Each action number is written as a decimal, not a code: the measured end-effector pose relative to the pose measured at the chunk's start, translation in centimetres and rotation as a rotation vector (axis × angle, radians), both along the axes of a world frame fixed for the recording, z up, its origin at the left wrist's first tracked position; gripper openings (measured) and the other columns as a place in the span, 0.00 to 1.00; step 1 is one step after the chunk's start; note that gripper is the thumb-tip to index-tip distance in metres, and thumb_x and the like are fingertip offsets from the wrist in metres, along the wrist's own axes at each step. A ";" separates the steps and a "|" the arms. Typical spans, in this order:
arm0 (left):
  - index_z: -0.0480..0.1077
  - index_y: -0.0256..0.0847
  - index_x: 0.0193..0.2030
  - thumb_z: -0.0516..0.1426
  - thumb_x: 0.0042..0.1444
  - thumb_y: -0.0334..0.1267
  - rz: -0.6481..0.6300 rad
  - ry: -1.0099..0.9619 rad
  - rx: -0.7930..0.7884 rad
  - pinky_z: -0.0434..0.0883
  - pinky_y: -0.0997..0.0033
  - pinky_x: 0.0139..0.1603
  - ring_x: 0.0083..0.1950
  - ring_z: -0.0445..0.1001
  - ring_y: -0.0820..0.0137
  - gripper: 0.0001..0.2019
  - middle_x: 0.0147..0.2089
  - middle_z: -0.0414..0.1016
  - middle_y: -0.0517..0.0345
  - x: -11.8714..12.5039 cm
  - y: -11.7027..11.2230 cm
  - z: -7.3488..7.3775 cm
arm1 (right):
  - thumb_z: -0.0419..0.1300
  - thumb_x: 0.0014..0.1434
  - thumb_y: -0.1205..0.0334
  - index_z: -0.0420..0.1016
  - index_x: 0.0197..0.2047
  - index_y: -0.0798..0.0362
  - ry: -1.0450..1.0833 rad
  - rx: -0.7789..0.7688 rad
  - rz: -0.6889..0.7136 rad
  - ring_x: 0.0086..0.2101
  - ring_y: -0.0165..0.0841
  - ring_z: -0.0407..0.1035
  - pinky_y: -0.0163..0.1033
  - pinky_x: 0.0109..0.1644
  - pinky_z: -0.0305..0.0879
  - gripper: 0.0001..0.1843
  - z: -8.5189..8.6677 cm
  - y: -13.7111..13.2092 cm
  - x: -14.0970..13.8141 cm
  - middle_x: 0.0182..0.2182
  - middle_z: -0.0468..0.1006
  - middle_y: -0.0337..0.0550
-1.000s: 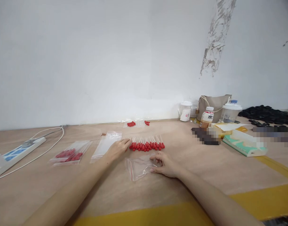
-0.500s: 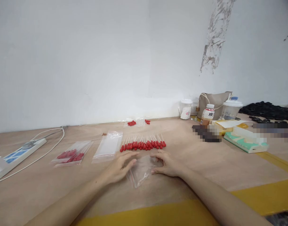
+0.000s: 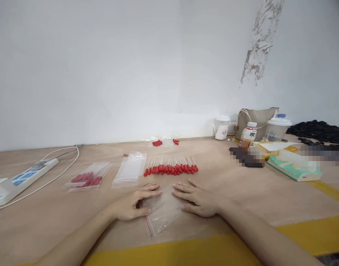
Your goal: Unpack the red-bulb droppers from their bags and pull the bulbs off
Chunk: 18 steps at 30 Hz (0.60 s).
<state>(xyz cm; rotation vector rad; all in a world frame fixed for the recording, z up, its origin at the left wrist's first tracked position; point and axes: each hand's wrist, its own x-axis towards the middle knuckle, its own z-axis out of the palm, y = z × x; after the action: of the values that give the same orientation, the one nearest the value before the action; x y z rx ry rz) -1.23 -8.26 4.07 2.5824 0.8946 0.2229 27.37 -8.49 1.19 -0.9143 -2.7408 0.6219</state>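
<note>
A clear zip-lock bag with a red line along its seal lies flat on the table between my hands. My left hand rests on the bag's left side, fingers apart. On its upper right part lies my right hand, palm down with the fingers spread. Just beyond stretches a row of red-tipped sticks, their pale ends pointing towards the wall. A stack of flat zip-lock bags sits left of the row. Farther left are filled bags with red-tipped pieces inside.
A white power strip with a cable lies at the left. Near the wall are more red pieces in clear plastic. At the right stand a lidded cup, a drink bottle, a grey bag and a green box.
Both hands and the clear bag have come nearer to me. My fingers have flattened out onto the bag. The view has shifted slightly.
</note>
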 end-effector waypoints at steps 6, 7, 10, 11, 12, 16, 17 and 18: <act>0.67 0.41 0.40 0.58 0.46 0.40 0.230 -0.237 -0.082 0.66 0.68 0.42 0.43 0.68 0.68 0.13 0.44 0.69 0.55 1.2 0.1 -0.6 | 0.49 0.54 0.42 0.42 0.62 0.42 0.023 0.000 -0.046 0.60 0.40 0.38 0.56 0.60 0.24 0.35 0.0 0.1 -0.3 0.62 0.43 0.43; 0.67 0.40 0.36 0.59 0.43 0.39 0.281 -0.249 -0.095 0.66 0.71 0.38 0.38 0.67 0.70 0.12 0.39 0.69 0.57 1.7 0.1 -0.9 | 0.49 0.54 0.42 0.43 0.62 0.42 0.027 0.002 -0.053 0.60 0.41 0.39 0.57 0.60 0.24 0.36 0.0 0.1 -0.4 0.62 0.43 0.44; 0.65 0.39 0.29 0.59 0.39 0.34 0.352 -0.193 -0.228 0.62 0.76 0.28 0.29 0.63 0.74 0.09 0.27 0.65 0.64 2.7 -0.1 -0.9 | 0.50 0.52 0.40 0.46 0.61 0.42 0.038 0.022 -0.071 0.60 0.42 0.41 0.57 0.60 0.27 0.37 -0.2 0.2 -0.4 0.62 0.45 0.45; 0.66 0.39 0.29 0.59 0.40 0.34 0.338 -0.163 -0.293 0.61 0.77 0.27 0.28 0.63 0.74 0.07 0.25 0.65 0.65 2.6 -0.2 -0.5 | 0.51 0.52 0.40 0.47 0.61 0.43 0.038 0.032 -0.075 0.60 0.42 0.42 0.56 0.60 0.28 0.37 -0.2 0.3 -0.4 0.62 0.46 0.45; 0.67 0.39 0.29 0.58 0.41 0.35 0.305 -0.134 -0.354 0.61 0.77 0.27 0.27 0.63 0.74 0.06 0.24 0.65 0.65 2.3 -0.3 0.0 | 0.50 0.51 0.40 0.48 0.61 0.43 0.039 0.042 -0.081 0.59 0.41 0.42 0.55 0.60 0.30 0.37 -0.3 0.4 -0.3 0.61 0.47 0.45; 0.71 0.41 0.32 0.58 0.44 0.41 0.310 -0.189 -0.394 0.65 0.74 0.33 0.33 0.68 0.71 0.09 0.32 0.72 0.60 -1.4 0.4 2.4 | 0.49 0.53 0.40 0.48 0.62 0.47 0.064 0.050 -0.117 0.58 0.41 0.45 0.51 0.60 0.39 0.37 -0.2 0.5 0.1 0.60 0.52 0.46; 0.71 0.41 0.33 0.58 0.44 0.44 0.421 -0.275 -0.324 0.66 0.73 0.32 0.32 0.69 0.71 0.11 0.33 0.72 0.59 -2.6 1.0 2.9 | 0.49 0.53 0.41 0.48 0.62 0.48 0.076 0.049 -0.123 0.58 0.41 0.45 0.50 0.60 0.41 0.37 -0.2 0.5 0.1 0.60 0.53 0.47; 0.70 0.41 0.36 0.58 0.44 0.46 0.555 -0.383 -0.249 0.66 0.73 0.30 0.29 0.69 0.72 0.14 0.32 0.72 0.60 -3.8 1.8 3.3 | 0.49 0.53 0.41 0.48 0.62 0.49 0.085 0.050 -0.127 0.58 0.41 0.46 0.49 0.60 0.42 0.37 -0.2 0.5 0.2 0.59 0.53 0.47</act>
<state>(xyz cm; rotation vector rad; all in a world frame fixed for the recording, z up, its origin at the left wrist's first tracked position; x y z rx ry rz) -4.99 -6.44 7.37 1.9245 1.3619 0.6842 27.53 -7.96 1.04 -1.0168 -2.5879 0.5540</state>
